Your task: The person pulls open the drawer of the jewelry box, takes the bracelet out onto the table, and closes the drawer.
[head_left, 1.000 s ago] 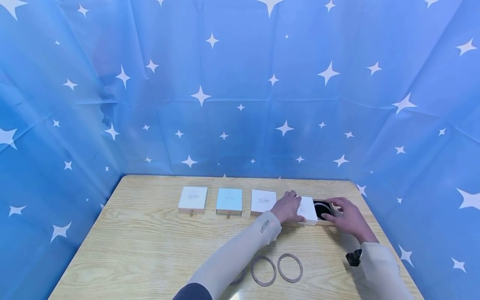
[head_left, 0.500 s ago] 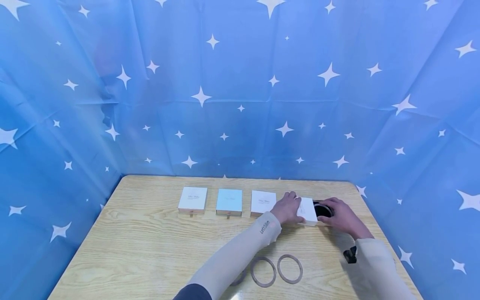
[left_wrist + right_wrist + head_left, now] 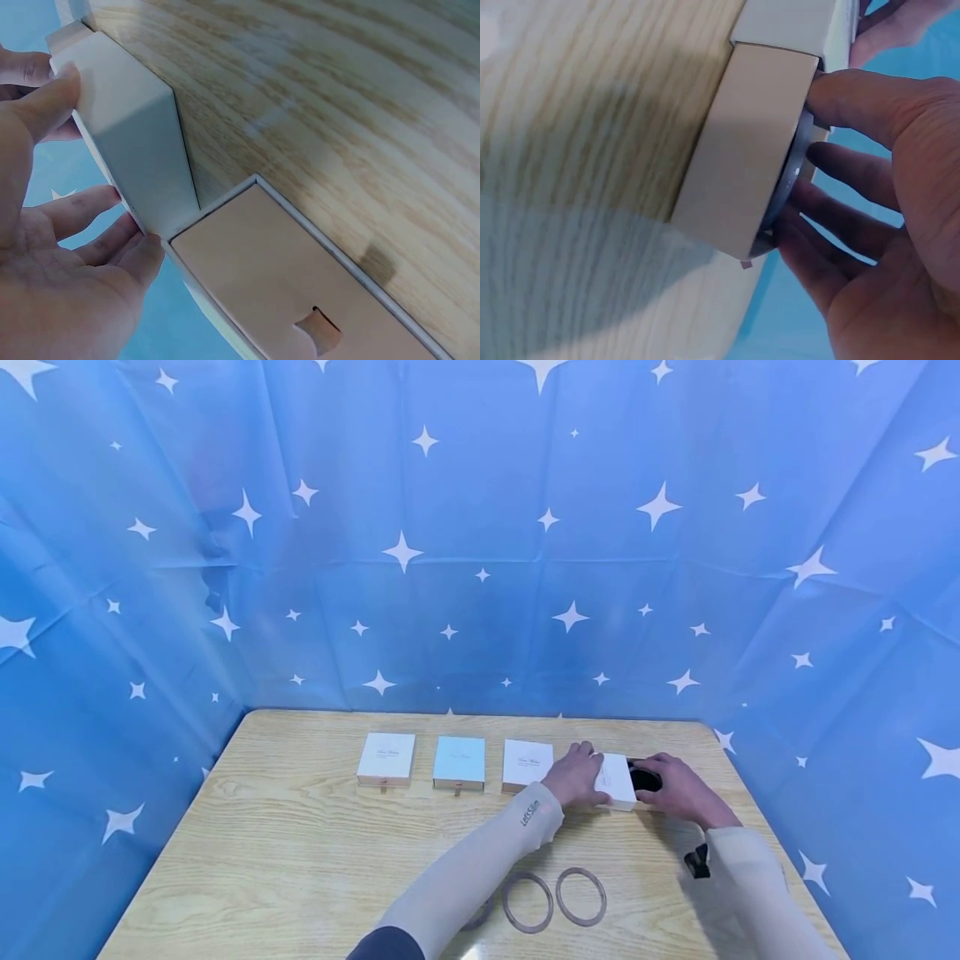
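A white sliding box (image 3: pixel 615 782) lies at the right end of the row in the head view, its drawer (image 3: pixel 742 150) part way out to the right. My left hand (image 3: pixel 576 776) holds the white sleeve, fingers and thumb at its edges. The left wrist view shows this hand on the sleeve (image 3: pixel 127 112) too. At the drawer, my right hand (image 3: pixel 684 791) has its curled fingers and thumb on a grey bangle (image 3: pixel 800 157), which sits tilted and rises a little over the drawer wall. Black lining (image 3: pixel 645 780) shows inside the drawer.
Two more white boxes, one at the left (image 3: pixel 386 756) and one by my left hand (image 3: pixel 527 762), flank a light blue box (image 3: pixel 459 760). Bangles (image 3: pixel 527 902) lie near the front, one (image 3: pixel 480 917) partly behind my left sleeve. A starry blue curtain (image 3: pixel 480 527) surrounds the wooden table (image 3: pixel 285 843).
My right hand has moved slightly left toward the sleeve, and its fingers now cover more of the drawer and bangle. The left hand and the boxes have stayed put.
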`<state>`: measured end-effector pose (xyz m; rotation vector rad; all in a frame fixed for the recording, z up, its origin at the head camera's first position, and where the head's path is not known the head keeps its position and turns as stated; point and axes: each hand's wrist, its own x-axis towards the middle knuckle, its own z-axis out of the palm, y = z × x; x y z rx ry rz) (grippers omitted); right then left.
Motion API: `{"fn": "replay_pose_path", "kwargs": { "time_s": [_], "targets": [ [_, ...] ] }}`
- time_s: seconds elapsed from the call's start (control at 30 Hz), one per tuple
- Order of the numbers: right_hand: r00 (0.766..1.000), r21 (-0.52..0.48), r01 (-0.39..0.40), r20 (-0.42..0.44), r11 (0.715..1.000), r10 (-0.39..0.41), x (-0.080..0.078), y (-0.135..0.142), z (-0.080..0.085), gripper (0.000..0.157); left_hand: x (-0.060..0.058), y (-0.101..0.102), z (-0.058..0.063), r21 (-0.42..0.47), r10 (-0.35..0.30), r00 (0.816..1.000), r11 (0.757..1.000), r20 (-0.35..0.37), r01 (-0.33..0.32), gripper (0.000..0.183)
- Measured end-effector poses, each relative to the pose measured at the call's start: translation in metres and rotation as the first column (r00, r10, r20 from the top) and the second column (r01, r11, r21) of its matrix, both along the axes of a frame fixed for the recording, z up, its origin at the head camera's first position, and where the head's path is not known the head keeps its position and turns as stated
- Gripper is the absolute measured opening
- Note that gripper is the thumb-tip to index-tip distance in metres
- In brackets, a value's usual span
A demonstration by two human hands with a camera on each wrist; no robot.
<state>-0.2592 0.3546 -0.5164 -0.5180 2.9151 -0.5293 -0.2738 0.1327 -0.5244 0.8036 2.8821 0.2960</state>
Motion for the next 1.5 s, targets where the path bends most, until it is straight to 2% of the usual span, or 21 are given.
{"fn": "replay_pose_path", "kwargs": {
  "time_s": [0.37, 0.57, 0.83, 1.07, 1.3, 1.4, 1.5],
  "targets": [
    [0.997, 0.033, -0.08, -0.01, 0.996, 0.08, -0.005, -0.006, 0.009, 0.058, -0.004, 0.002, -0.004, 0.01, 0.004, 1.0, 1.0, -0.008, -0.004, 0.074],
    [0.995, 0.036, -0.094, -0.03, 0.995, 0.095, -0.006, -0.005, 0.006, 0.057, -0.004, 0.002, -0.006, 0.01, 0.0, 1.0, 1.0, -0.004, 0.0, 0.076],
    [0.997, 0.023, -0.06, -0.056, 0.998, 0.061, -0.007, -0.002, 0.003, 0.057, -0.002, 0.001, -0.004, 0.017, 0.003, 1.0, 1.0, -0.003, -0.003, 0.076],
    [0.986, 0.016, -0.044, -0.159, 0.999, 0.046, -0.007, 0.001, -0.002, 0.055, -0.003, 0.002, -0.004, 0.021, 0.005, 1.0, 1.0, -0.003, -0.005, 0.074],
    [0.965, -0.022, 0.023, -0.262, 0.999, -0.028, -0.004, 0.007, -0.007, 0.046, -0.004, 0.003, -0.006, 0.027, 0.01, 1.0, 1.0, 0.003, -0.01, 0.076],
    [0.963, -0.034, 0.059, -0.262, 0.998, -0.066, -0.001, 0.008, -0.007, 0.049, -0.004, 0.003, -0.007, 0.033, 0.015, 1.0, 0.999, 0.008, -0.016, 0.076],
    [0.967, -0.062, 0.111, -0.221, 0.992, -0.122, 0.003, 0.009, -0.006, 0.052, -0.005, 0.003, -0.008, 0.034, 0.017, 1.0, 0.999, 0.009, -0.017, 0.077]
  ]
}}
